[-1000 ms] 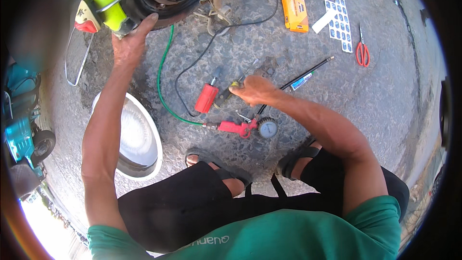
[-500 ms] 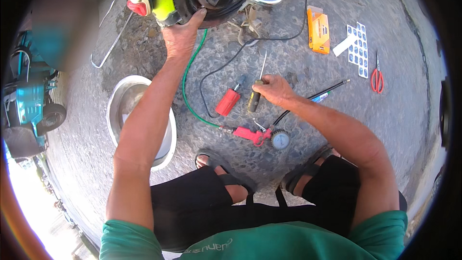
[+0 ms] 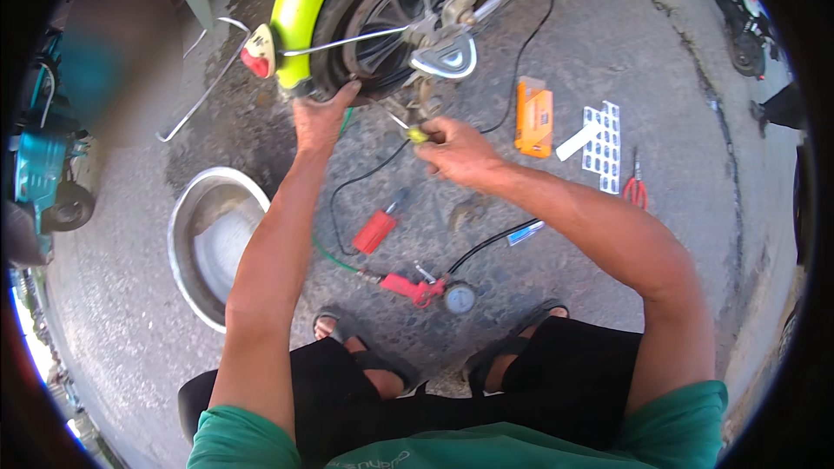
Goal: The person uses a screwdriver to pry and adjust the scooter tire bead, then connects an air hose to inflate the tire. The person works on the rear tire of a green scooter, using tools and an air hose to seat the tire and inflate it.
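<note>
A wheel with a black tire [image 3: 327, 42] sits under a bright yellow-green fender [image 3: 295, 2]. My left hand [image 3: 318, 122] grips the tire's lower edge, thumb on the near sidewall and fingers hidden behind it. In my right hand [image 3: 460, 153] is a screwdriver [image 3: 418, 135]; its metal shaft points up and left toward the tire's lower rim. Whether the tip touches the tire I cannot tell. Below the hands lie a red-handled tool [image 3: 375, 232] and a pink-red tire inflator gun [image 3: 408, 289] with a round gauge [image 3: 459, 298].
A metal basin [image 3: 181, 252] stands left of my left forearm. To the right lie an orange box [image 3: 533, 117], a sheet of round patches [image 3: 602, 149] and red-handled scissors [image 3: 636, 194]. A black cable [image 3: 514, 78] crosses the ground. A turquoise vehicle [image 3: 42, 169] stands far left.
The view has shifted, showing more of the wheel. My right hand has carried the screwdriver up and left to the wheel's lower edge. My left hand keeps its hold on the tire.
</note>
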Tool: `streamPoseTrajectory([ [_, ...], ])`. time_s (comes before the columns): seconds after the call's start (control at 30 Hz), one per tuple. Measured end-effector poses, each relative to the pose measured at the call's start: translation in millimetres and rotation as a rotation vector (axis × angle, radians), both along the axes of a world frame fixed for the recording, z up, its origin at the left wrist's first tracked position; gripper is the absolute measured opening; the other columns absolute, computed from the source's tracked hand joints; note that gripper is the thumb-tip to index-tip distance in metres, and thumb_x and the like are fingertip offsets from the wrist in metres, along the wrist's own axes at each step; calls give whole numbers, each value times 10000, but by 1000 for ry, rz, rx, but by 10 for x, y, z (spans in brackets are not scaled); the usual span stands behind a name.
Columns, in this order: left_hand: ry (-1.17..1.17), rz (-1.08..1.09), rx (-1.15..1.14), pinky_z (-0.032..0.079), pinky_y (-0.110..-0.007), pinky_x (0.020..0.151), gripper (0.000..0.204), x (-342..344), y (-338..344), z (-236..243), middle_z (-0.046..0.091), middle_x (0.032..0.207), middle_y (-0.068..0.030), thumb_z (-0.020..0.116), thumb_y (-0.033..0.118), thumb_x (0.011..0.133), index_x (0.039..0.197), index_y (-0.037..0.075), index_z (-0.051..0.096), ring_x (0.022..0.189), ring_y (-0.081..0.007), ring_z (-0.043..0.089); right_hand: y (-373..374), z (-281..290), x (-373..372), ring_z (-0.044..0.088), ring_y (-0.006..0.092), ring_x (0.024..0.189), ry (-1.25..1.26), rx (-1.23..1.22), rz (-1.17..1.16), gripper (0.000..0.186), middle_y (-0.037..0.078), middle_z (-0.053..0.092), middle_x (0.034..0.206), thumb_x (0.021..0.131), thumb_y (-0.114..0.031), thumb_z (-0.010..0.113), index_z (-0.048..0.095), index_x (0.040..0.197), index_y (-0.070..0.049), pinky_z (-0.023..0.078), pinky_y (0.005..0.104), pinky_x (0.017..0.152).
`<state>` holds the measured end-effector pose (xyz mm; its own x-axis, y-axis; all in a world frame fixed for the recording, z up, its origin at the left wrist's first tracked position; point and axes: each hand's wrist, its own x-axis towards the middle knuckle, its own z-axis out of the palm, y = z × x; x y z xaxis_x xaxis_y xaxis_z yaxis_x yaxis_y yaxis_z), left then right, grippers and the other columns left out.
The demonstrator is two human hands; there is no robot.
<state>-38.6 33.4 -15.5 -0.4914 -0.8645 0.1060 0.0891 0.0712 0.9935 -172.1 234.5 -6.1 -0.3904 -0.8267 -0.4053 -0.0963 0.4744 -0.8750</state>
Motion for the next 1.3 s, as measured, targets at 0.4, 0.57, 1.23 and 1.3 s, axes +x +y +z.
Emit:
streamPoseTrajectory([
  [0.4,-220,-11,-75,527,-319,912,366,116,-139,-186,748,1090,-55,833,76,813,1145,-24,715,960,-145,680,-98,480,-137,695,343,1083,385,32,66,451,211,720,1148,885,-245,716,646,1249,12,527,404,948],
  [0.57,-120,-29,-34,541,-312,869,317,161,-248,-238,748,1084,-66,830,83,828,1107,-30,732,930,-121,677,-180,593,-73,695,345,1074,440,29,65,428,209,721,1139,893,-240,708,650,1234,12,527,414,940],
  [1.23,11,-121,87,533,-343,953,504,163,-243,-83,703,1193,-47,791,-41,815,1284,39,626,1044,-164,667,-338,632,-167,703,443,972,862,100,304,287,274,720,993,898,-184,629,717,1075,25,559,507,863],
  [1.3,23,-132,89,539,-344,950,505,173,-256,-110,711,1193,-58,785,-56,815,1286,25,623,1052,-174,676,-355,692,-107,715,442,951,916,143,390,250,279,722,972,873,-132,626,729,1033,31,571,512,831],
])
